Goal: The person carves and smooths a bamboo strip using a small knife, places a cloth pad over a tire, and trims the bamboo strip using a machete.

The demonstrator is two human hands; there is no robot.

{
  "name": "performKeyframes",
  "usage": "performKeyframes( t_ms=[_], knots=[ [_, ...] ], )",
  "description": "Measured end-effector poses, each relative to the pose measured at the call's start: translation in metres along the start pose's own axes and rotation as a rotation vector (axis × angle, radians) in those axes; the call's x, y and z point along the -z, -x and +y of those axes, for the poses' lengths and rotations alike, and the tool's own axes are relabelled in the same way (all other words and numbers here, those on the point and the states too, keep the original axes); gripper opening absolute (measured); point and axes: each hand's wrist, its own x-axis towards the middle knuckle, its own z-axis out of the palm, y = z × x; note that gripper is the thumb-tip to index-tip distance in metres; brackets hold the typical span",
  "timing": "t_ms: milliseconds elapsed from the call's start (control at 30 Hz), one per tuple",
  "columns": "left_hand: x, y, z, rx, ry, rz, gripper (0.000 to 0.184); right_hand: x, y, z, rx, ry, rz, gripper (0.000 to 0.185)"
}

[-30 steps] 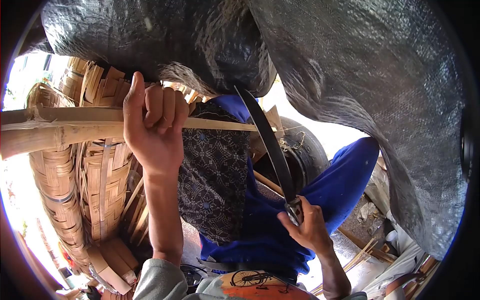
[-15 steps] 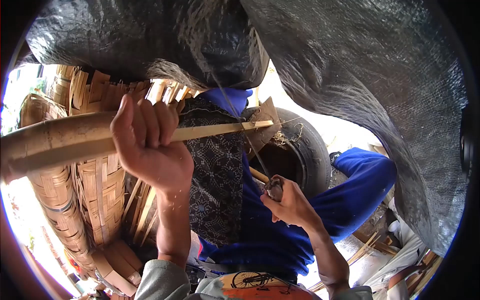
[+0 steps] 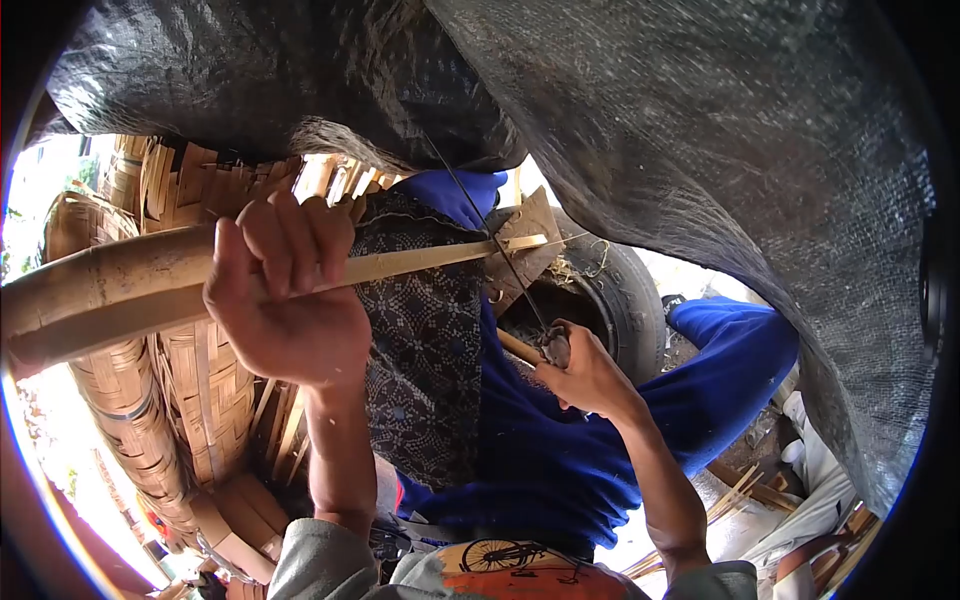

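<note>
My left hand (image 3: pixel 285 290) is wrapped around a long piece of bamboo (image 3: pixel 120 280), thick at the left and narrowing to a pale strip on the right. The strip's tip rests over a flat brown piece (image 3: pixel 522 250) at the tire (image 3: pixel 630 310). In my right hand (image 3: pixel 590 375), closed around the grip, is a long knife (image 3: pixel 468 190). Its thin dark blade, seen nearly edge-on, crosses the bamboo strip close to the tip. Whether the edge bites into the bamboo cannot be made out.
A dark patterned cloth (image 3: pixel 420 350) lies over my leg in blue trousers (image 3: pixel 720 345). Woven bamboo baskets (image 3: pixel 200 400) stand at the left. Black plastic sheeting (image 3: pixel 700 130) hangs across the top and right. Curled shavings (image 3: pixel 600 258) lie on the tire.
My left hand has shifted slightly left along with its grip on the bamboo. My right hand has moved a little up and right, and the blade now crosses slightly nearer the strip's tip.
</note>
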Motion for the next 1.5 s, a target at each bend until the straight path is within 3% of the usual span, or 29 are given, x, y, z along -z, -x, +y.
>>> performKeyframes(
  t_ms=[67, 133, 200, 267, 333, 367, 400, 467, 667, 900, 1067, 1200, 1400, 1467, 1500],
  knots=[
    [0.007, -0.005, -0.017, -0.224, -0.149, -0.214, 0.041, 0.000, -0.001, 0.005, 0.014, 0.010, 0.035, 0.041],
    [0.016, -0.007, -0.019, -0.248, -0.212, -0.229, 0.041, -0.003, -0.009, 0.022, 0.130, 0.175, 0.066, 0.058],
    [0.011, -0.003, -0.014, -0.075, -0.165, 0.057, 0.044, -0.009, -0.010, 0.029, 0.227, 0.256, 0.125, 0.059],
    [-0.003, 0.001, -0.014, -0.059, -0.184, 0.091, 0.047, -0.015, -0.007, 0.022, 0.320, 0.337, 0.177, 0.060],
    [-0.012, 0.002, -0.016, -0.130, -0.308, 0.056, 0.048, -0.017, 0.002, 0.003, 0.170, 0.281, 0.103, 0.057],
    [-0.011, 0.000, -0.017, -0.130, -0.310, 0.057, 0.048, -0.023, -0.003, 0.010, 0.381, 0.347, 0.220, 0.035],
    [-0.011, -0.003, -0.018, -0.129, -0.265, 0.011, 0.048, -0.022, -0.003, 0.016, 0.380, 0.346, 0.219, 0.035],
    [-0.009, -0.006, -0.020, -0.126, -0.216, -0.043, 0.048, -0.016, -0.003, 0.018, 0.174, 0.131, 0.059, 0.033],
    [-0.016, -0.009, -0.026, -0.167, -0.178, -0.100, 0.047, -0.011, 0.019, 0.006, 0.124, -0.140, 0.014, 0.034],
    [-0.025, -0.013, -0.031, -0.183, -0.241, -0.196, 0.045, 0.000, 0.017, 0.004, 0.258, 0.062, 0.087, 0.044],
    [-0.028, -0.028, -0.043, -0.156, -0.185, -0.172, 0.045, -0.003, 0.016, 0.005, 0.114, -0.029, 0.026, 0.050],
    [-0.028, -0.025, -0.042, -0.179, -0.191, -0.237, 0.046, -0.004, 0.014, 0.008, 0.115, -0.023, 0.073, 0.053],
    [-0.032, -0.019, -0.044, -0.269, -0.213, -0.115, 0.046, 0.000, 0.009, 0.006, 0.105, 0.029, 0.045, 0.056],
    [-0.030, -0.018, -0.045, -0.297, -0.207, -0.138, 0.046, -0.004, 0.014, -0.002, 0.435, 0.068, 0.222, 0.037],
    [-0.026, -0.018, -0.046, -0.289, -0.207, -0.138, 0.046, -0.005, 0.015, -0.006, 0.428, 0.066, 0.222, 0.037]
  ],
)
